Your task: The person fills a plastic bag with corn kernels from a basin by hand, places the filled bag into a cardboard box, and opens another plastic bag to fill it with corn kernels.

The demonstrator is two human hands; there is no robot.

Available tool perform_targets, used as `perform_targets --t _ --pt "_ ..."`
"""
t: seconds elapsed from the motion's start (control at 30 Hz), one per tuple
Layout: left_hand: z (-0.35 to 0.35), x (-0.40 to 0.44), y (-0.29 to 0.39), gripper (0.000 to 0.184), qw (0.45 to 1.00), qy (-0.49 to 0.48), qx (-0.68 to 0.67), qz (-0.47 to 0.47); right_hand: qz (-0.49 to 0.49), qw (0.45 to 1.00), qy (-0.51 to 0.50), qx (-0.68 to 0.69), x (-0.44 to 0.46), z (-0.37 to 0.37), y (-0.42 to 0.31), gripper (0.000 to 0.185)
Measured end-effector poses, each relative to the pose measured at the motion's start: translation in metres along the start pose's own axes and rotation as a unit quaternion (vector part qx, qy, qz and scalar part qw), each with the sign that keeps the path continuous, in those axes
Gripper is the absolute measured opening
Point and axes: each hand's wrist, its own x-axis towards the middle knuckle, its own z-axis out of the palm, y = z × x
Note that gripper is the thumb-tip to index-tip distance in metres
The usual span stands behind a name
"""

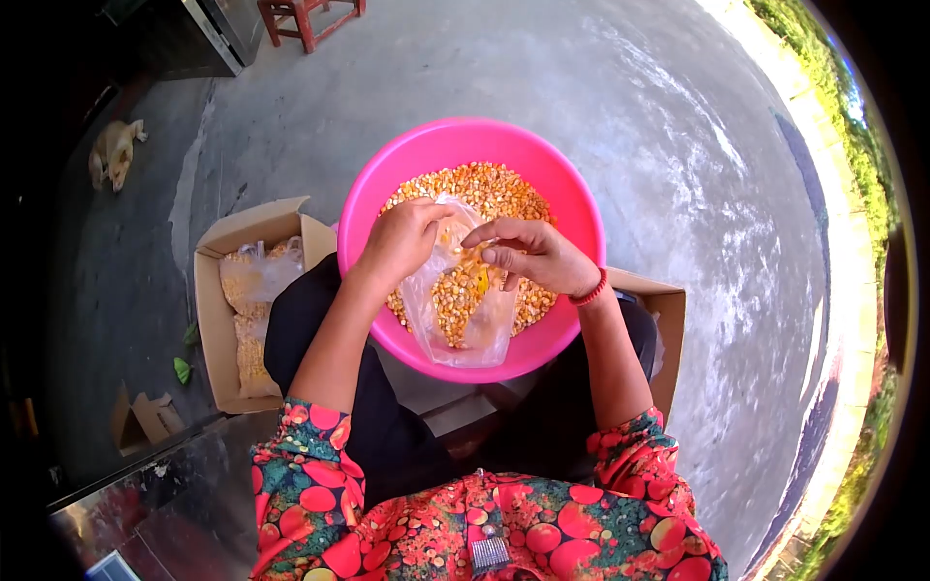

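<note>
A clear plastic bag (489,334) lies over the loose corn kernels (484,184) in a pink basin (577,198). Kernels show in or through the bag, and I cannot tell which. My left hand (402,237) has its fingers closed on the bag's upper edge. Over the bag's mouth, my right hand (542,257) is bent, its thumb and forefinger apart with nothing visible between them. Its other fingers are partly hidden. A small yellow mark (481,281) shows on the bag just below the right fingertips.
A cardboard box (215,334) at left holds filled bags of corn (257,281). Another box (668,339) stands at right, partly behind my knee. Farther off are a red stool (308,34) and a dog (114,153) on the concrete floor (668,126).
</note>
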Motion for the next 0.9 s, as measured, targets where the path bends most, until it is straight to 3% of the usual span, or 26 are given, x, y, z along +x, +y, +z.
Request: perform_targets --t 0.07,0.2,0.23,0.27,0.3,0.33,0.4,0.43,0.47,0.5,0.53,0.6,0.63,0.73,0.8,0.87,0.9 --pt "0.000 0.000 0.000 0.030 1.000 0.005 0.009 0.015 -0.097 0.981 0.042 -0.165 0.001 0.002 0.004 0.016" --pt "-0.005 0.000 0.013 0.034 1.000 0.008 0.027 0.009 -0.064 0.927 0.215 -0.302 0.006 -0.032 0.041 0.008" --pt "-0.003 0.000 0.012 0.034 1.000 0.007 0.026 0.010 -0.028 0.903 0.208 -0.375 0.006 -0.039 0.048 0.009" --pt "0.000 -0.001 0.008 0.031 0.995 0.069 0.048 0.050 -0.027 0.903 0.210 -0.375 0.006 -0.041 0.061 0.009" --pt "0.003 -0.002 0.007 0.028 0.985 0.131 0.069 0.089 -0.007 0.869 0.191 -0.457 0.006 -0.043 0.075 0.012" --pt "0.001 -0.004 0.013 0.028 0.985 0.129 0.068 0.089 0.013 0.828 0.170 -0.535 0.006 -0.042 0.083 0.015" --pt "-0.004 -0.006 0.026 0.036 0.993 0.091 0.006 0.081 0.042 0.829 0.151 -0.537 0.011 -0.036 0.100 0.020" --pt "-0.002 -0.007 0.025 0.036 0.993 0.090 0.004 0.081 0.060 0.820 0.061 -0.566 0.016 -0.034 0.110 0.021" --pt "0.000 -0.009 0.023 0.039 0.996 0.021 0.004 0.087 0.077 0.803 -0.032 -0.590 0.020 -0.033 0.119 0.022" --pt "0.001 -0.010 0.021 0.042 0.995 -0.048 0.004 0.093 0.041 0.833 -0.047 -0.549 0.015 -0.023 0.110 0.023" --pt "0.001 -0.011 0.020 0.042 0.995 -0.046 0.003 0.091 0.041 0.833 -0.049 -0.550 0.015 -0.021 0.113 0.023" --pt "0.001 -0.010 0.017 0.049 0.998 -0.004 -0.017 0.062 0.071 0.853 -0.021 -0.517 0.020 -0.020 0.126 0.024" --pt "0.000 -0.007 0.010 0.051 0.994 0.045 -0.001 0.098 0.053 0.851 -0.019 -0.522 0.020 -0.024 0.132 0.021" --pt "-0.007 -0.004 0.011 0.047 0.991 0.128 -0.016 0.038 0.014 0.848 -0.009 -0.529 0.015 -0.031 0.122 0.020" --pt "-0.007 -0.002 0.004 0.045 0.988 0.144 0.006 0.061 0.056 0.859 -0.032 -0.509 0.013 -0.036 0.097 0.018" --pt "-0.010 -0.003 0.006 0.047 0.995 0.049 0.046 -0.072 0.174 0.949 0.091 -0.247 0.011 -0.040 0.080 0.016" --pt "-0.009 -0.004 0.007 0.047 0.995 0.049 0.046 -0.073 0.153 0.960 0.092 -0.215 0.011 -0.045 0.076 0.015"
